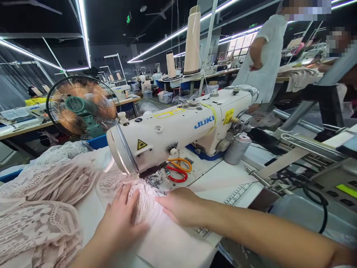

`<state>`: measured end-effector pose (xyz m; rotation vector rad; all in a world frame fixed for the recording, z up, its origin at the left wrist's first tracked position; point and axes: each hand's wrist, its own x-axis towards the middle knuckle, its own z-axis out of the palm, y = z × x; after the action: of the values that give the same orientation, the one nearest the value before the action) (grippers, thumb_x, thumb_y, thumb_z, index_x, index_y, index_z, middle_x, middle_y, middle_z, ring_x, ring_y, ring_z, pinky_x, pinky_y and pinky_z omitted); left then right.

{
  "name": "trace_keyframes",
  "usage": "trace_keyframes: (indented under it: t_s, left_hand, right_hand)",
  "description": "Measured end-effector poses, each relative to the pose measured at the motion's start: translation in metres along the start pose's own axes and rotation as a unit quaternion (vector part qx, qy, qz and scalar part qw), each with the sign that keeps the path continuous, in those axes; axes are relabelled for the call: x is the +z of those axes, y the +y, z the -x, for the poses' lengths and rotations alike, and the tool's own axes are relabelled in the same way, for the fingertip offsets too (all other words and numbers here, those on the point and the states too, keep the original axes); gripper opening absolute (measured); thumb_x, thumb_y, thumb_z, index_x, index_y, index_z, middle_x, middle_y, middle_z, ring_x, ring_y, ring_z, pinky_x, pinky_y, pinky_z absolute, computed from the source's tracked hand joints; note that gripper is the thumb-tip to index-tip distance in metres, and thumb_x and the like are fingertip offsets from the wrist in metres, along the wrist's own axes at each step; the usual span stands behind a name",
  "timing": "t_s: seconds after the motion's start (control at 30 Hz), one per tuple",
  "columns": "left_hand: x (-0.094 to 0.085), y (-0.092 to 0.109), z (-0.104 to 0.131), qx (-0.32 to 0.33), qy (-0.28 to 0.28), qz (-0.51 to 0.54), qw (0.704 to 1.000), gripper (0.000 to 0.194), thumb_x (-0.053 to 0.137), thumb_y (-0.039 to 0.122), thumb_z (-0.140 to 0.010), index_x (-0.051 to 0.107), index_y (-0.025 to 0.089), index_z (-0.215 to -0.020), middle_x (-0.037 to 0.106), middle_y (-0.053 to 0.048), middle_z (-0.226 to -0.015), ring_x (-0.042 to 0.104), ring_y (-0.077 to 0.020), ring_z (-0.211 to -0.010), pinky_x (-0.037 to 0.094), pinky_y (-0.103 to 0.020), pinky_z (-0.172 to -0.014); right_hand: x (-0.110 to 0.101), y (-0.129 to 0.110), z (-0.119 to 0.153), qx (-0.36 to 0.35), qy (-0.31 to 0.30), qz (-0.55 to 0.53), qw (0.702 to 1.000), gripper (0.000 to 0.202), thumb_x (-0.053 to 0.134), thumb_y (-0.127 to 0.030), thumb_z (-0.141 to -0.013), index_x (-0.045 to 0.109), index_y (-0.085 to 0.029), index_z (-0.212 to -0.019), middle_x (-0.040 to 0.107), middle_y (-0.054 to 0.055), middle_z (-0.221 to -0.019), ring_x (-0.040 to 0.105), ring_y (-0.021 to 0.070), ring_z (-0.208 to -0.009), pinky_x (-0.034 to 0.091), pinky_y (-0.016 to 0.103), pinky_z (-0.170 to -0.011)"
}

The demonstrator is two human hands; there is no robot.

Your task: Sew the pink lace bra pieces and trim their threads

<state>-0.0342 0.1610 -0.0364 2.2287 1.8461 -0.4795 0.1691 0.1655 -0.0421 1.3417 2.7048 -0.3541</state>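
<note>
A white sewing machine (178,130) marked JUKI stands across the table. Pale pink lace fabric (164,238) lies under its needle area and spreads toward me. My left hand (122,216) rests on the lace, its fingers spread, left of the needle area. My right hand (181,206) is at the right side of the fabric near the presser foot, thumb and fingers pressed together on the cloth edge. Scissors with an orange and a red handle (178,174) lie just behind the needle area. The needle itself is hidden by the machine head.
Piles of lace pieces (55,178) cover the table's left side. A black fan (83,108) stands behind them. A grey thread spool (237,149) is right of the machine, with metal rails (301,143) farther right. Behind, a person in white (264,59) stands near other sewing tables.
</note>
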Motion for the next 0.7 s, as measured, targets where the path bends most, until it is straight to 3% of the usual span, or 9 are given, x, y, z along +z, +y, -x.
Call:
trace_keyframes:
  t_s: [0.2, 0.37, 0.57, 0.7]
  left_hand:
    - [0.003, -0.022, -0.023, 0.027, 0.036, -0.002, 0.999, 0.095, 0.059, 0.054, -0.073, 0.022, 0.011, -0.148, 0.004, -0.018, -0.156, 0.008, -0.0322, -0.143, 0.019, -0.043, -0.115]
    - [0.002, -0.04, -0.041, 0.069, 0.058, 0.012, 0.996, 0.093, 0.06, 0.055, -0.071, 0.029, 0.009, -0.146, 0.019, -0.022, -0.151, 0.017, -0.0347, -0.14, 0.022, -0.044, -0.113]
    - [-0.005, -0.055, -0.057, 0.128, 0.092, 0.04, 0.987, 0.073, 0.062, 0.055, -0.07, 0.053, 0.007, -0.125, 0.044, -0.022, -0.131, 0.04, -0.0363, -0.124, 0.035, -0.047, -0.104]
    - [-0.014, -0.059, -0.063, 0.135, 0.082, 0.04, 0.987, 0.057, 0.06, 0.055, -0.072, 0.06, 0.014, -0.111, 0.054, -0.016, -0.117, 0.05, -0.0331, -0.111, 0.043, -0.043, -0.093]
  right_hand:
    - [-0.015, -0.007, -0.01, 0.049, -0.04, -0.022, 0.998, 0.039, 0.058, -0.018, -0.079, 0.055, -0.02, -0.119, 0.07, 0.011, -0.088, 0.066, 0.0299, -0.078, 0.042, 0.031, -0.056]
    - [-0.025, -0.015, -0.014, 0.085, -0.108, 0.011, 0.99, 0.079, 0.062, -0.015, -0.076, 0.027, -0.017, -0.147, 0.07, 0.016, -0.093, 0.067, 0.0323, -0.084, 0.051, 0.037, -0.066]
    - [-0.021, -0.012, -0.013, 0.079, -0.093, -0.011, 0.992, 0.076, 0.059, -0.014, -0.078, 0.027, -0.018, -0.147, 0.07, 0.014, -0.093, 0.067, 0.0318, -0.084, 0.051, 0.037, -0.064]
    - [-0.015, -0.008, -0.012, 0.068, -0.056, -0.021, 0.996, 0.062, 0.059, -0.013, -0.076, 0.043, -0.018, -0.136, 0.071, 0.009, -0.089, 0.067, 0.0289, -0.08, 0.046, 0.031, -0.056]
